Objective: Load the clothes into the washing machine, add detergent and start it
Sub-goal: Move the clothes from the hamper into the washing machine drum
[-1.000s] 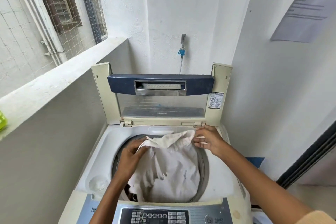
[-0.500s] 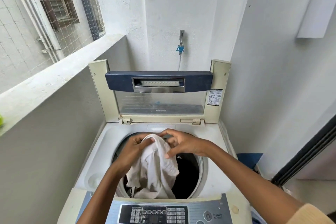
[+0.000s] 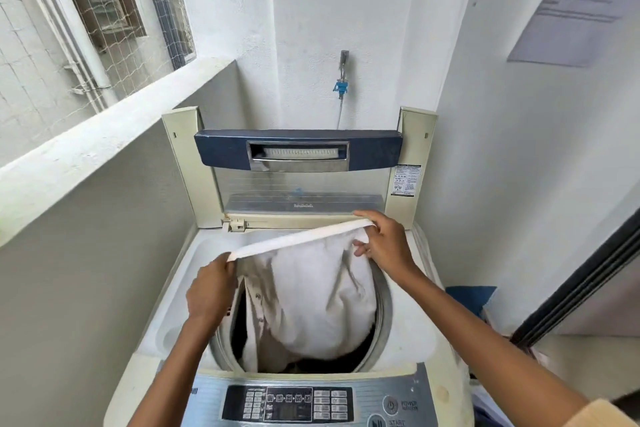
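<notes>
White garment [image 3: 311,291] stretched out over the drum [image 3: 382,302], its top hem pulled taut between 2 hands, the body of it hanging down into the opening with dark laundry just visible beneath. Left hand [image 3: 211,284] pinches the hem's near-left end, right hand [image 3: 384,243] grips the far-right end, fingers closed on cloth. This looks light, soft and floppy: no stiffness, so it should collapse wherever it's let go. The hem is the sensible hold, since it's the firmest edge and keeps the fabric spread. The likely snag is cloth draping over the rim rather than dropping inside. Lid [image 3: 298,163] stands upright behind, control panel [image 3: 291,404] sits nearest the person, untouched.
</notes>
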Action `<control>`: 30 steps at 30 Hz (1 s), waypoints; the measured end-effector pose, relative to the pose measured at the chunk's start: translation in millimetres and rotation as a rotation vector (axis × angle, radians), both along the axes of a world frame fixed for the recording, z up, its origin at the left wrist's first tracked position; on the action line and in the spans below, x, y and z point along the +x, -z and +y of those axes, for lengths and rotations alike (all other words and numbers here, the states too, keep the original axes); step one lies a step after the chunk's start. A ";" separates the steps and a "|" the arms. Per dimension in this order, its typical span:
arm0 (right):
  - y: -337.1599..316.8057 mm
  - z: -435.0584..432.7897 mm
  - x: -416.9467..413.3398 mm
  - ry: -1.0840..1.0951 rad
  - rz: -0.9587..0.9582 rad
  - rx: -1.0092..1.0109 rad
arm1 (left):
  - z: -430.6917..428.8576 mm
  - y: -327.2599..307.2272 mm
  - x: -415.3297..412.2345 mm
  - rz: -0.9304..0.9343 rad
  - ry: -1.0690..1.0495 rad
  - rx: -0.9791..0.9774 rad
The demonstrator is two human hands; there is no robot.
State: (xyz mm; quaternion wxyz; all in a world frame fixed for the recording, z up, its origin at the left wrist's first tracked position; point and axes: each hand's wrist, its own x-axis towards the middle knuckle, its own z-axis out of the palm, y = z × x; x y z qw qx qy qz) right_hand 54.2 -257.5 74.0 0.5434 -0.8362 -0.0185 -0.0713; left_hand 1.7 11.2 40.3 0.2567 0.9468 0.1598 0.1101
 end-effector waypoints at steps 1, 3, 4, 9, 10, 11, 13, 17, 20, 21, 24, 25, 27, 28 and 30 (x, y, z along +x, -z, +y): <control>3.3 1.1 0.9 0.047 -0.023 0.011 | -6.2 -1.5 0.8 -0.079 -0.015 -0.107; 5.5 2.6 3.1 0.131 -0.033 0.040 | -17.9 -1.9 5.1 -0.161 0.032 -0.287; 7.9 2.0 4.7 0.140 -0.026 0.040 | -21.8 0.4 7.9 -0.163 0.067 -0.331; 38.2 -13.3 1.8 -0.313 0.412 -0.129 | -26.6 27.6 14.5 0.148 0.318 -0.476; 45.1 -20.0 -1.8 -0.348 0.452 -0.153 | -28.8 32.3 11.7 0.189 0.365 -0.496; 51.4 -28.1 -5.1 -0.332 0.459 -0.156 | -31.6 37.7 10.0 0.207 0.392 -0.501; 53.3 -44.9 -14.2 -0.228 0.446 -0.057 | -39.1 44.7 9.6 0.223 0.385 -0.510; 43.8 -85.8 -27.9 0.022 0.298 0.128 | -66.1 34.7 24.3 0.273 0.413 -0.586; 47.0 -129.8 -36.4 0.221 0.252 0.207 | -106.1 21.4 34.2 0.302 0.553 -0.612; 50.3 -145.9 -40.3 0.274 0.253 0.220 | -125.9 14.4 36.4 0.295 0.603 -0.637; 65.7 -198.0 -56.4 0.426 0.307 0.230 | -204.1 -9.6 43.1 0.266 0.763 -0.758; 71.1 -216.2 -65.8 0.473 0.345 0.243 | -235.3 -16.6 43.4 0.285 0.829 -0.777; 90.7 -253.2 -91.9 0.552 0.449 0.278 | -302.6 -23.0 38.8 0.369 0.990 -0.795; 103.8 -269.7 -106.9 0.589 0.500 0.297 | -335.6 -21.6 34.5 0.421 1.060 -0.777; 135.6 -298.9 -135.5 0.666 0.621 0.334 | -397.3 -2.6 29.9 0.550 1.129 -0.698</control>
